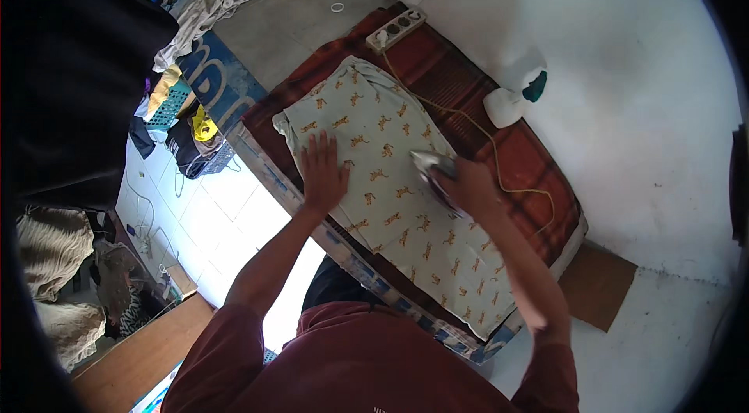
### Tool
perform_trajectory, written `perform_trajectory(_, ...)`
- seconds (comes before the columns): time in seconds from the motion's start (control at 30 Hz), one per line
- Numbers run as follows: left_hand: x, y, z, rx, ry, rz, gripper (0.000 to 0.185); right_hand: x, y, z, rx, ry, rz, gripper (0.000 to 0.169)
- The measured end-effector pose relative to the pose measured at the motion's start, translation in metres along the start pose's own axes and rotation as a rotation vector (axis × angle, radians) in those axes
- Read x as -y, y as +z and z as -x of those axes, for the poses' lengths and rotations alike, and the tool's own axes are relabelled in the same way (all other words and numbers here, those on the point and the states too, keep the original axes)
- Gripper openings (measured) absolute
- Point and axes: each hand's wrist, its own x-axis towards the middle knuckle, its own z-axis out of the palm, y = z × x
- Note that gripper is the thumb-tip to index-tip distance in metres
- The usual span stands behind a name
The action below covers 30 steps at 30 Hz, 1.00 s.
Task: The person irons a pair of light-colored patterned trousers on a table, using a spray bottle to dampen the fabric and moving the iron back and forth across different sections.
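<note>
A pale garment with a small orange tiger print (374,190) lies spread over a dark red plaid blanket (526,161) on a table. My left hand (323,176) rests flat on the cloth near its left edge, fingers spread. The handle of an electric iron (432,166) is in my right hand (473,189), and the iron's metal tip points up and left over the fabric. My hand hides much of the iron's body. A yellowish cord (494,146) crosses the blanket to the right of the garment.
At the blanket's far edge lies a power strip (395,30) with a plug in it. A white spray bottle with a green trigger (504,107) stands near the wall. Laundry baskets (169,104) hold clothes at the left. Dark cloth (70,91) hangs at far left.
</note>
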Motion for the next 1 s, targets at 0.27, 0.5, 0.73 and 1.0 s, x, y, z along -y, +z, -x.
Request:
perform_trajectory(0.27, 0.05, -0.004, -0.019, 0.09, -0.15, -0.137, 0.084, 0.071, 0.079, -0.112, -0.046, 0.059, 0.097, 0.061)
perform_trajectory(0.5, 0.051, -0.007, -0.021, 0.088, -0.154, -0.083, 0.086, 0.089, 0.08, -0.173, -0.087, 0.053, 0.108, 0.058)
perform_trajectory(0.73, 0.06, -0.008, -0.019, 0.092, -0.154, -0.045, 0.088, 0.053, 0.076, -0.137, 0.029, 0.008, 0.125, 0.063)
perform_trajectory(1.0, 0.055, -0.009, -0.019, 0.117, -0.167, -0.043, 0.09, -0.014, 0.052, -0.002, 0.108, 0.168, 0.084, 0.066)
